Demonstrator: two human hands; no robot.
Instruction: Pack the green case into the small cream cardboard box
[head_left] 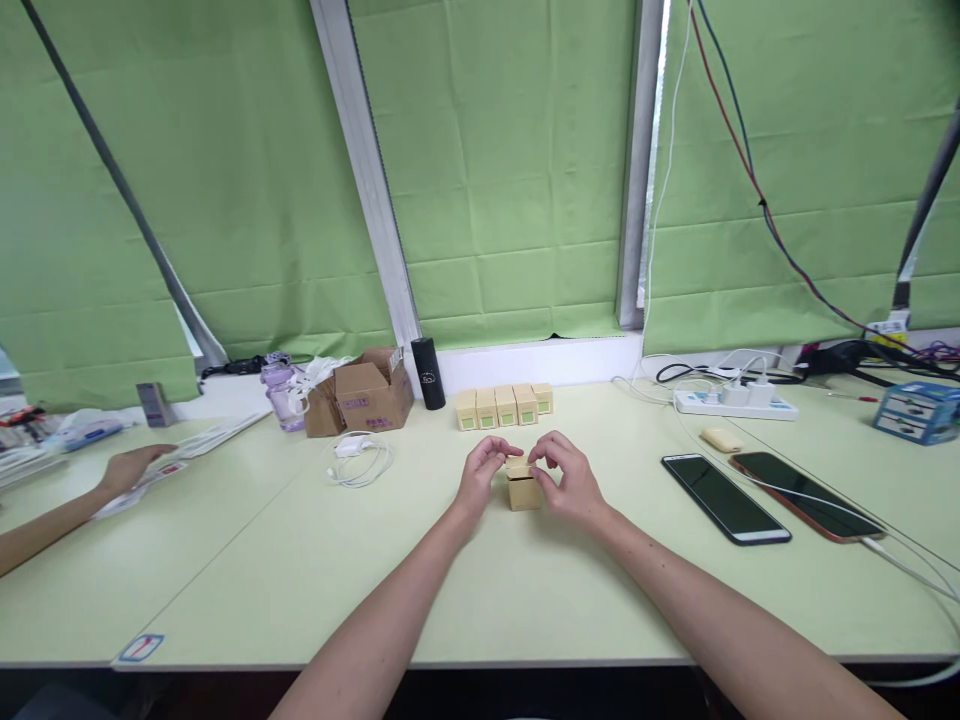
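Observation:
A small tan cardboard box (525,493) stands on the table in front of me, its top flap raised a little with a dark gap under it. On the left side of the box, my left hand (480,476) has its fingers curled at the flap. My right hand (568,478) is closed at the right side, thumb and fingers at the flap and upper edge. Just behind my hands, a row of several similar small boxes (506,405) with green labels stands on the table. The fingertips partly cover the flap.
At the back left are an opened brown carton (375,393), a black cylinder (428,374), a purple bottle (282,396) and a white charger with cable (360,460). Two phones (724,498) and a power strip (735,402) lie right. Another person's hand (135,467) rests on papers at far left.

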